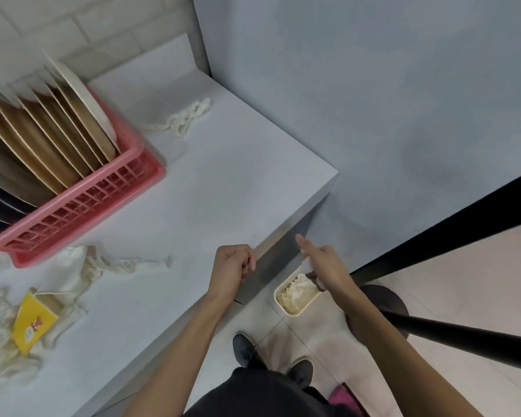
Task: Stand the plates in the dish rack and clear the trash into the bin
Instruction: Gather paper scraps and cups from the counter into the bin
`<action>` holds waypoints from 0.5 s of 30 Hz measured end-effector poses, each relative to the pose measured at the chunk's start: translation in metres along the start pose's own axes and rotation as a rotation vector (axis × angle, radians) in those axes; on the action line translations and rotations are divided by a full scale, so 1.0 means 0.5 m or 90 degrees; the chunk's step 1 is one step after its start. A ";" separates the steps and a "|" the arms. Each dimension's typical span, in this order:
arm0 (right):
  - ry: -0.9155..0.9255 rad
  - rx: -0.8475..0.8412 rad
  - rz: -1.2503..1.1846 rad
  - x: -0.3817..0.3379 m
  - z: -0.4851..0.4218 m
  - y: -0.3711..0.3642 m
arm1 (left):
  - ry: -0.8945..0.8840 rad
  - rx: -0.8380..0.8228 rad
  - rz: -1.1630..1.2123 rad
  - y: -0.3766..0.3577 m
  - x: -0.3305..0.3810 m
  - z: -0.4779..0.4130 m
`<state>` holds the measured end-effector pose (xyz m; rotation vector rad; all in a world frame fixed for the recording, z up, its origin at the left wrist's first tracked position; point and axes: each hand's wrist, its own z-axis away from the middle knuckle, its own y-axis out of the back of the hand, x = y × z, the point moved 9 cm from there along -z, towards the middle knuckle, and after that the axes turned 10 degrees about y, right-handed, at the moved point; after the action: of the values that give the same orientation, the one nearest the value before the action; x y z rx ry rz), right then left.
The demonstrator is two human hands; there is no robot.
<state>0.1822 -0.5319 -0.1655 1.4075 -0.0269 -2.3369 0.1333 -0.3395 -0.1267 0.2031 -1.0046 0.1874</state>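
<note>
Right now the right hand (325, 263) is hanging open, fingers spread and holding nothing, over the small cream rectangular bin (295, 293) on the floor, which is already showing crumpled paper inside, while the left hand (232, 269) is curling loosely closed at the edge of the pale grey counter (223, 182), and whether it is holding anything I cannot tell. Further out, the crumpled white tissue scraps (181, 118) and the yellow cardboard carton (33, 320) are lying on the counter, looking light, soft and easy to crush, so pinching or scooping them in a fist should be working well; the tan and cream plates (57, 133) are already standing on edge in the pink plastic dish rack (103, 191)
</note>
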 end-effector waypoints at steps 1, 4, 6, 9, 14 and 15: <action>0.002 0.002 0.006 0.020 0.001 0.020 | 0.003 -0.005 -0.009 -0.021 -0.007 0.004; 0.013 0.007 0.015 0.074 0.003 0.068 | 0.014 -0.008 -0.075 -0.078 -0.032 0.009; 0.013 0.011 0.031 0.108 0.006 0.087 | 0.013 -0.005 -0.131 -0.112 -0.046 0.010; 0.014 0.016 0.053 0.149 0.013 0.103 | -0.026 -0.014 -0.173 -0.155 -0.059 0.009; 0.018 0.038 0.030 0.177 0.035 0.122 | -0.027 -0.069 -0.219 -0.211 -0.082 -0.009; 0.012 0.035 0.042 0.187 0.036 0.121 | -0.025 -0.071 -0.223 -0.216 -0.082 -0.012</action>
<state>0.1493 -0.6240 -0.2220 1.4332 -0.1311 -2.2857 0.1434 -0.4450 -0.1734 0.2782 -0.9991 -0.1918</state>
